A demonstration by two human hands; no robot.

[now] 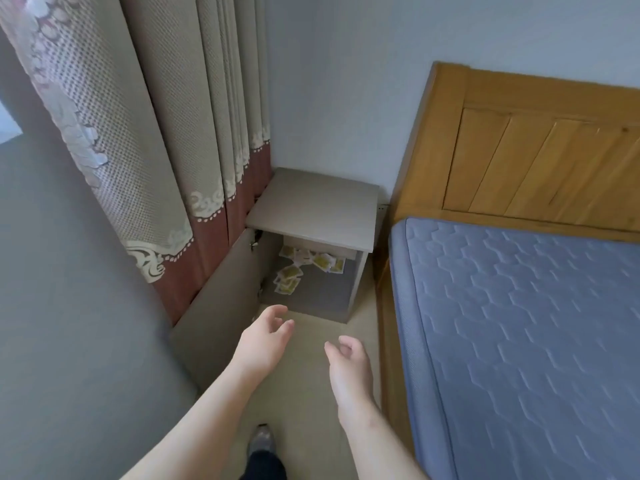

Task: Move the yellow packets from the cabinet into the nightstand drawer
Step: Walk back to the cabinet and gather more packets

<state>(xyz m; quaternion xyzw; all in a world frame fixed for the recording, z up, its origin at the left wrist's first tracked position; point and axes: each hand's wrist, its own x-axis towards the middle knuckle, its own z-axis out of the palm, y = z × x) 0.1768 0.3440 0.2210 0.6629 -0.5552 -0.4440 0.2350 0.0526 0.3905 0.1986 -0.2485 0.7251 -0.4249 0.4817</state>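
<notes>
— How do the hands sit?
— Both reach forward, low, over the floor (304, 379). The left hand (265, 336) has its fingers loosely curled and its thumb apart; it holds nothing. The right hand (346, 362) is a little nearer the body, fingers also loosely bent, and has nothing in it either

— Where are the yellow packets (289, 277)?
— Scattered inside the open cabinet of the nightstand (311, 202), on its grey bottom. One bunch lies toward the front left, and more lie further back under a pale panel (320, 247) just below the top, which looks like the drawer. Neither hand touches them

— What edges are close?
— The cabinet door (214, 306) stands swung out on the left, along the curtain (156, 133); the left hand is just beside its upper edge. On the right runs the wooden bed frame (383, 306) with a blue mattress (519, 341) on it

— Room to move?
— A strip of floor between door and bed leads straight to the cabinet mouth. A shoe (261, 441) stands on it, below the arms
</notes>
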